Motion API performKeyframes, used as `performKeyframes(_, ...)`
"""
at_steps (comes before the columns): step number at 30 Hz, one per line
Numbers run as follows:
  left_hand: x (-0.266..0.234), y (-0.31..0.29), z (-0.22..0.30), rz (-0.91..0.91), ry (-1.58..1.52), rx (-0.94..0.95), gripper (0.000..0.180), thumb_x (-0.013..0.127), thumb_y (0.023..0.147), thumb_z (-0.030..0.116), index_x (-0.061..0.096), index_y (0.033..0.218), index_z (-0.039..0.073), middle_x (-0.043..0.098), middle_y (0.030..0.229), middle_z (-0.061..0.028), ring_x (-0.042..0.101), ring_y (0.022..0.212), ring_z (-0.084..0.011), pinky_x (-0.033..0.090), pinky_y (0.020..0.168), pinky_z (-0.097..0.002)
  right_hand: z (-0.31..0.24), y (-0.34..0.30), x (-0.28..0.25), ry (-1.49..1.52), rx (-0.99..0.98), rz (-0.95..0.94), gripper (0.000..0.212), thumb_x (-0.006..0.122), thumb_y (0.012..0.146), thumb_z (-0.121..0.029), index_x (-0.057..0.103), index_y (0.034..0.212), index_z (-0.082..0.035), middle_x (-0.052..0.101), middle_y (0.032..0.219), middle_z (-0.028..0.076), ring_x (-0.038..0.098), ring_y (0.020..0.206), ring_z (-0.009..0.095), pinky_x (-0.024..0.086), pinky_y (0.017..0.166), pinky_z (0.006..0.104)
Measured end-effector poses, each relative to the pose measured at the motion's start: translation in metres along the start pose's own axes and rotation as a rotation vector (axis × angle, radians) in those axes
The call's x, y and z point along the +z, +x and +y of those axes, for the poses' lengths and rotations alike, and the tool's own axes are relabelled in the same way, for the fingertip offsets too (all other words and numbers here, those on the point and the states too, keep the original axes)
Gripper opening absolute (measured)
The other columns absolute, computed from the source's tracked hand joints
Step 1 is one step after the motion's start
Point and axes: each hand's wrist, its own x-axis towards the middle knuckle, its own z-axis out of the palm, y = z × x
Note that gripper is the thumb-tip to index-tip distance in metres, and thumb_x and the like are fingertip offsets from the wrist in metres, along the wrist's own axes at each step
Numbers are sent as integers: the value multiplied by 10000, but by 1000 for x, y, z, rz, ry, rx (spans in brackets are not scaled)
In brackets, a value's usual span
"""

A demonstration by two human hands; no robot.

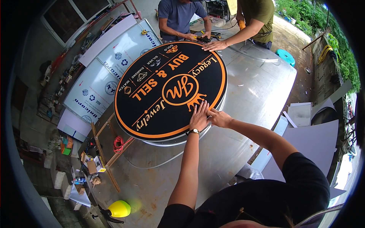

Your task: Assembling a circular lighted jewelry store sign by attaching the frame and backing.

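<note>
A large round black sign with an orange border, orange and white lettering and small icons lies face up on a metal table. My left hand, a watch at its wrist, rests flat on the sign's near right part, fingers spread. Right beside it, my right hand is at the sign's rim with its fingers curled in; whatever they grip is hidden. Below the sign's face its pale side wall shows.
The metal table extends right. Across it, a person in olive lays a hand on the sign; another, in grey-blue, holds a black-and-yellow tool. Left are printed sheets and a red coiled cord. A yellow spray bottle stands near.
</note>
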Motion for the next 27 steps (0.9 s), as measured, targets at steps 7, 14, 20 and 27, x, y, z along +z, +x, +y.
performKeyframes(7, 2, -2, 0, 1, -12, 0, 839, 601, 901, 388, 144, 1535, 84, 139, 1615, -68, 130, 1486, -204, 115, 1223, -449, -2, 0, 0, 14, 29, -8, 277, 744, 768, -283, 731, 1024, -178, 481, 1199, 30, 473, 1170, 222, 554, 904, 324)
performKeyframes(14, 0, 1, 1, -3, -9, 2, 839, 603, 899, 386, 146, 1535, 86, 144, 1613, -67, 142, 1484, -208, 121, 1222, -451, 0, -1, 0, -11, 4, 10, 264, 745, 764, -278, 726, 998, -158, 479, 1185, 32, 476, 1158, 225, 561, 886, 313)
performKeyframes(20, 1, 1, 1, 4, -19, 8, 852, 604, 896, 394, 137, 1534, 77, 142, 1613, -74, 147, 1482, -215, 127, 1221, -454, 0, -1, 0, -11, -5, 27, 265, 743, 768, -277, 725, 1007, -163, 478, 1185, 29, 473, 1163, 222, 565, 882, 318)
performKeyframes(27, 1, 0, 0, 14, -13, 14, 857, 620, 890, 367, 135, 1534, 74, 144, 1612, -80, 145, 1483, -219, 132, 1218, -457, 0, -2, 1, -30, -10, 19, 289, 741, 774, -282, 721, 1040, -171, 474, 1197, 25, 469, 1169, 221, 561, 892, 319)
